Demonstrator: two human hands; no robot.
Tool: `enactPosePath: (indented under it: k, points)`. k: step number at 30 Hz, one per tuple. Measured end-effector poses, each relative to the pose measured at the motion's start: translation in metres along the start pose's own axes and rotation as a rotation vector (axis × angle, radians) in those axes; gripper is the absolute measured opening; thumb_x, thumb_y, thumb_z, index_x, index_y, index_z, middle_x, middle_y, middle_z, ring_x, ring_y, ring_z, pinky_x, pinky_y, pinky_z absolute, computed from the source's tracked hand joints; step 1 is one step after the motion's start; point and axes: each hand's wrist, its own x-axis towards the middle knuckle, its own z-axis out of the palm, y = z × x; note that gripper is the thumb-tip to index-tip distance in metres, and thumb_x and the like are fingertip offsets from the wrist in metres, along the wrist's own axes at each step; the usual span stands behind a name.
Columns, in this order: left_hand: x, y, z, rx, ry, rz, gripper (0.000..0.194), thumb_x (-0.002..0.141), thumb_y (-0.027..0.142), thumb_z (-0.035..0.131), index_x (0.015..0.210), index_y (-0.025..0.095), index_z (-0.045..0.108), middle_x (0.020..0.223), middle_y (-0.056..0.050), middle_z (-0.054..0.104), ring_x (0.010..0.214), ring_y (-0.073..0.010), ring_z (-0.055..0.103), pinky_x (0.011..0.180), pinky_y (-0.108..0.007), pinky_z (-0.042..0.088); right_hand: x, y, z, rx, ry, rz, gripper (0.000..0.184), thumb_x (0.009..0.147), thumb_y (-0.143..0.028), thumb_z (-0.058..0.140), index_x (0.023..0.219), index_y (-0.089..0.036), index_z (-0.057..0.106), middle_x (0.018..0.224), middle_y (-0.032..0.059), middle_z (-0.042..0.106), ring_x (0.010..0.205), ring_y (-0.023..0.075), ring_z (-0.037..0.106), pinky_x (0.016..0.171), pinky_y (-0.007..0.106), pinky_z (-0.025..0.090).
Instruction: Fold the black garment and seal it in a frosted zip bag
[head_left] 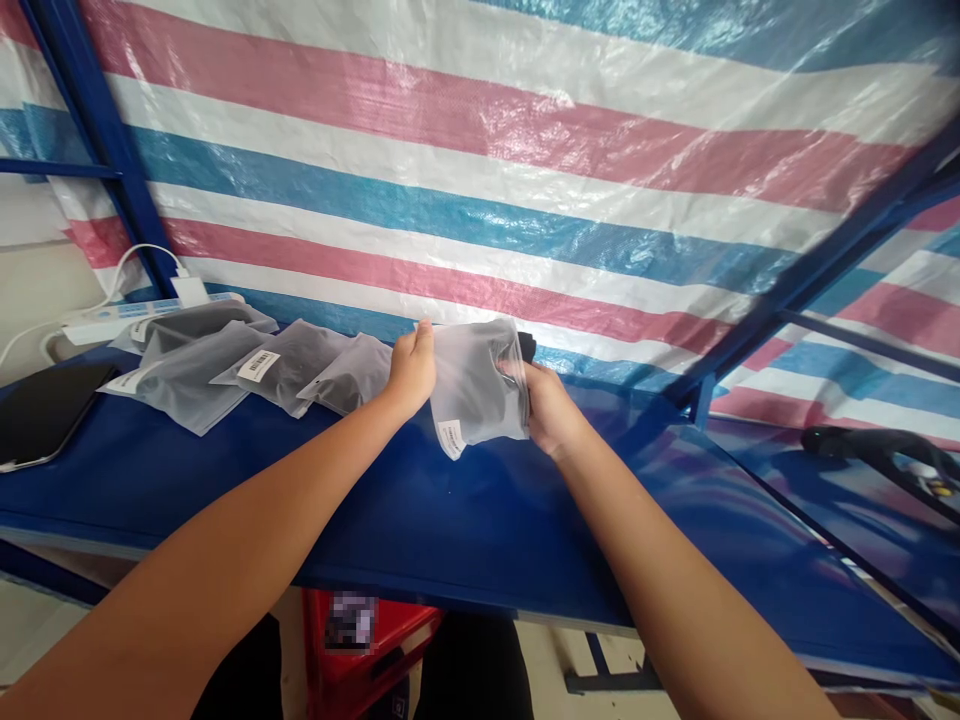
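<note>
Frosted plastic bag (476,385) upright over blue shelf (420,510) | left hand (411,372) grips left edge | right hand (546,408) pinches right edge | forearms extended

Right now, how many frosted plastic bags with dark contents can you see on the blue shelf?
5: one frosted plastic bag held between both hands; four overlapping at left. More may be hidden underneath.

White labels on the frosted bag (476,385) held up and on the bags lying on the worktop (247,375) — print too small to read. Red crate's (367,640) sticker blurred.
</note>
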Motion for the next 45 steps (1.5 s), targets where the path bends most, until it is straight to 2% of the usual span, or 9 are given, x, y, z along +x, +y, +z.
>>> enactPosePath:
  k: [6,20,25,30,32,36,38,42,45]
  points:
    - [0.006,-0.004,-0.001,0.011,0.041,0.01,0.057,0.098,0.065,0.035,0.07,0.019,0.054,0.066,-0.004,0.056,0.068,-0.02,0.057,0.065,-0.031,0.047,0.007,-0.003,-0.004,0.126,0.136,-0.055,0.034,0.066,-0.036,0.08,0.092,-0.017,0.069,0.08,0.0049,0.072,0.07,0.0224,0.068,0.057,0.032,0.057]
    - [0.031,-0.026,-0.019,-0.069,0.001,-0.237,0.059,0.093,0.072,0.037,0.088,0.018,0.061,0.07,-0.006,0.062,0.062,-0.02,0.063,0.054,-0.029,0.05,0.037,-0.018,-0.072,0.445,0.531,-0.314,0.025,0.082,-0.035,0.061,0.105,-0.026,0.059,0.109,0.0015,0.067,0.102,0.0196,0.068,0.068,0.03,0.064]
    - [0.022,-0.029,-0.017,0.046,-0.273,-0.363,0.036,0.087,0.052,0.06,0.104,0.02,0.058,0.104,-0.012,0.07,0.081,-0.023,0.069,0.052,-0.027,0.053,0.037,-0.013,-0.065,0.442,0.537,-0.244,0.026,0.078,-0.033,0.067,0.102,-0.025,0.061,0.112,0.0011,0.068,0.101,0.0192,0.068,0.066,0.027,0.063]
    - [0.022,-0.039,-0.014,0.134,-0.204,-0.359,0.061,0.077,0.024,0.069,0.131,0.022,0.04,0.122,-0.014,0.063,0.096,-0.0266,0.069,0.06,-0.031,0.059,0.038,-0.002,-0.054,0.363,0.499,-0.182,0.03,0.075,-0.035,0.071,0.101,-0.025,0.062,0.112,0.0015,0.069,0.101,0.0199,0.068,0.063,0.027,0.062]
    - [0.024,-0.038,-0.016,0.202,-0.143,-0.285,0.077,0.077,0.021,0.067,0.143,0.022,0.027,0.129,-0.016,0.059,0.104,-0.028,0.067,0.074,-0.038,0.061,0.039,0.001,-0.052,0.323,0.481,-0.174,0.03,0.075,-0.036,0.071,0.1,-0.025,0.062,0.111,0.0018,0.069,0.1,0.0203,0.068,0.062,0.027,0.062]
    - [0.02,-0.029,-0.021,0.537,-0.097,0.226,0.068,0.085,0.027,0.061,0.147,0.02,0.034,0.151,-0.016,0.039,0.14,-0.0327,0.039,0.117,-0.048,0.036,0.04,0.007,-0.05,0.277,0.443,-0.167,0.031,0.074,-0.037,0.072,0.1,-0.025,0.062,0.107,0.0014,0.07,0.099,0.0205,0.069,0.064,0.028,0.063]
    - [0.015,-0.026,-0.021,0.635,-0.219,0.37,0.055,0.091,0.034,0.055,0.144,0.021,0.043,0.155,-0.013,0.035,0.147,-0.032,0.029,0.121,-0.047,0.027,0.041,0.008,-0.05,0.267,0.428,-0.17,0.031,0.073,-0.038,0.072,0.101,-0.025,0.062,0.107,0.0012,0.07,0.099,0.0204,0.069,0.065,0.029,0.063]
    - [0.005,-0.029,-0.018,0.785,-0.656,0.276,0.046,0.094,0.052,0.048,0.126,0.021,0.06,0.143,-0.012,0.053,0.136,-0.0345,0.043,0.116,-0.051,0.031,0.041,0.009,-0.05,0.242,0.403,-0.177,0.032,0.075,-0.039,0.071,0.101,-0.025,0.062,0.108,0.0019,0.07,0.099,0.021,0.069,0.066,0.03,0.064]
    - [0.003,-0.029,-0.018,0.768,-0.693,0.25,0.046,0.095,0.056,0.042,0.118,0.023,0.064,0.133,-0.011,0.06,0.124,-0.0325,0.055,0.108,-0.047,0.041,0.04,0.009,-0.048,0.273,0.426,-0.153,0.032,0.074,-0.038,0.072,0.101,-0.024,0.062,0.112,0.0025,0.07,0.103,0.0211,0.068,0.066,0.028,0.063]
